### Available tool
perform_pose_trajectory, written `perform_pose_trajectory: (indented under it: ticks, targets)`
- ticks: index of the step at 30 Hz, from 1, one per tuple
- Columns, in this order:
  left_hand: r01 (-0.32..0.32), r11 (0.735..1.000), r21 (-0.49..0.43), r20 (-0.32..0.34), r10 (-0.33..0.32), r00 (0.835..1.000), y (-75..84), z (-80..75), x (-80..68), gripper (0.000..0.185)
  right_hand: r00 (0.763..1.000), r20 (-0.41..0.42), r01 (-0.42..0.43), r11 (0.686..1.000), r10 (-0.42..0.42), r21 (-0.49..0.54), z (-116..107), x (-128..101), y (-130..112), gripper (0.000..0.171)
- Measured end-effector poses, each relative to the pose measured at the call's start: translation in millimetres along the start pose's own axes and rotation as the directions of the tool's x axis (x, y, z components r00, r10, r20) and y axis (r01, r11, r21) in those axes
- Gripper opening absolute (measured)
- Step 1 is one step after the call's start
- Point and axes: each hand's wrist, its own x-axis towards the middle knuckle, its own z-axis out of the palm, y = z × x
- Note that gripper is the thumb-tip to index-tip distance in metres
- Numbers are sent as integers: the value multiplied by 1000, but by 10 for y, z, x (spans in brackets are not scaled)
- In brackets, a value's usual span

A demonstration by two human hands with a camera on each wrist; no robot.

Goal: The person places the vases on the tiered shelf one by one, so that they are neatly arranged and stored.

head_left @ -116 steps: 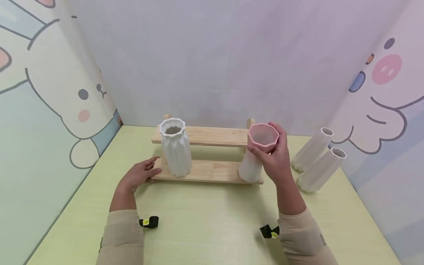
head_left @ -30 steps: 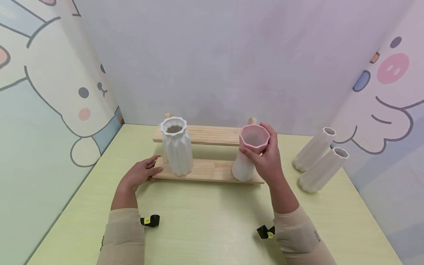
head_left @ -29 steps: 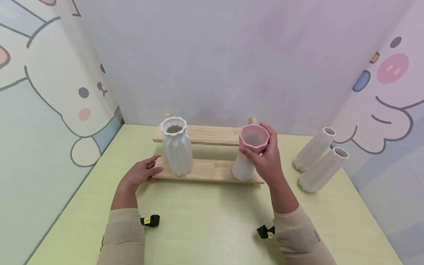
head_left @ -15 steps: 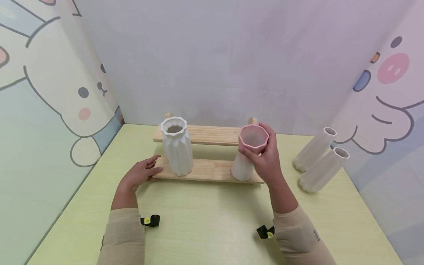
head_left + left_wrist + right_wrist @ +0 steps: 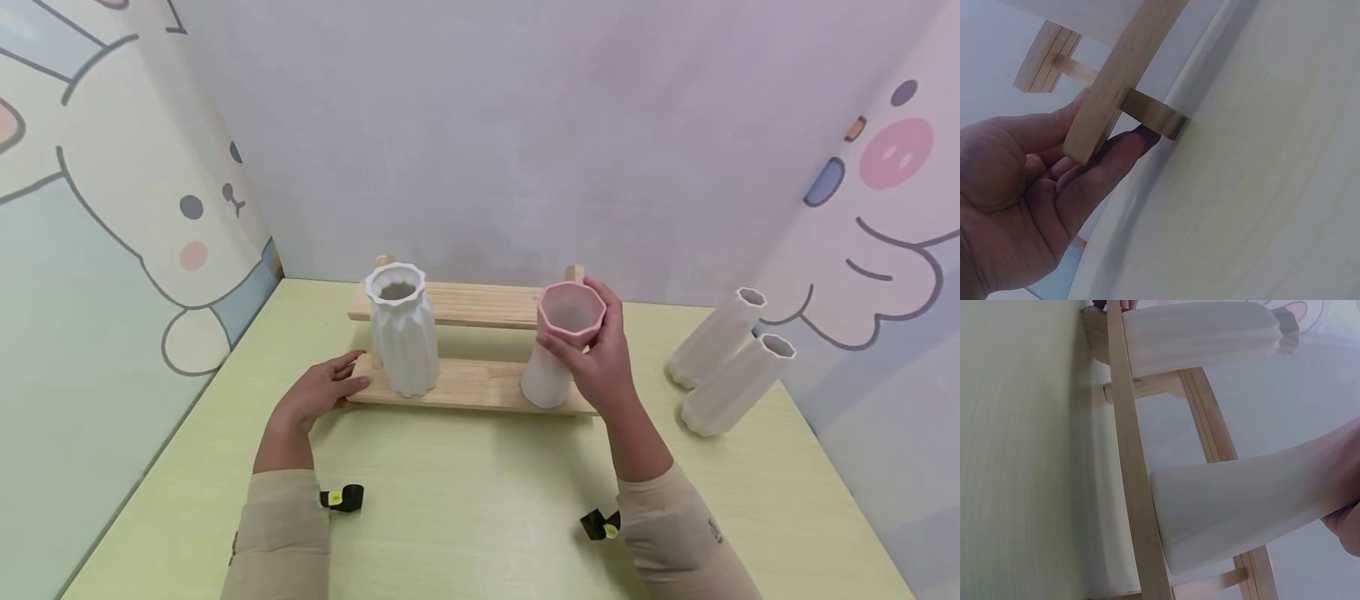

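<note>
A two-tier wooden shelf (image 5: 491,385) stands on the table. My left hand (image 5: 318,396) holds the left end of its lower board; in the left wrist view thumb and fingers close around the board end (image 5: 1094,122) from both sides. Near the right end of that board is a vase (image 5: 546,379), white below and pink at its eight-sided rim. My right hand (image 5: 606,367) grips it just below the rim. In the right wrist view, this vase's base (image 5: 1175,519) meets the lower board. Toward the left end, a white pleated vase (image 5: 406,346) stands upright.
Two more white fluted vases (image 5: 738,387) stand side by side on the table to the right. Behind the shelf is a pale wall (image 5: 480,150), with cartoon-printed panels at left and right. Black straps (image 5: 348,498) stick out near both sleeves.
Over the last few seconds my right hand has shifted the pink-rimmed vase a little left along the lower board, with hardly any movement most recently. My left hand keeps its hold.
</note>
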Motion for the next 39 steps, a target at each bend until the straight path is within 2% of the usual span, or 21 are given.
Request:
perform_pose_trajectory:
  ticks: [9, 16, 22, 39]
  targets:
    - [-6, 998, -57, 8, 7, 1000, -12, -3, -12, 75, 999, 31, 32, 999, -32, -14, 22, -2, -24, 80]
    - [-6, 998, -56, -2, 6, 1000, 7, -7, -19, 75, 998, 55, -36, 999, 36, -3, 39, 37, 27, 79]
    - [-7, 997, -73, 7, 8, 1000, 28, 16, -10, 74, 998, 48, -44, 999, 44, 4, 37, 45, 61, 78]
    - [-19, 999, -45, 17, 20, 1000, 23, 11, 3, 75, 998, 49, -39, 998, 38, 39, 37, 47, 124, 80]
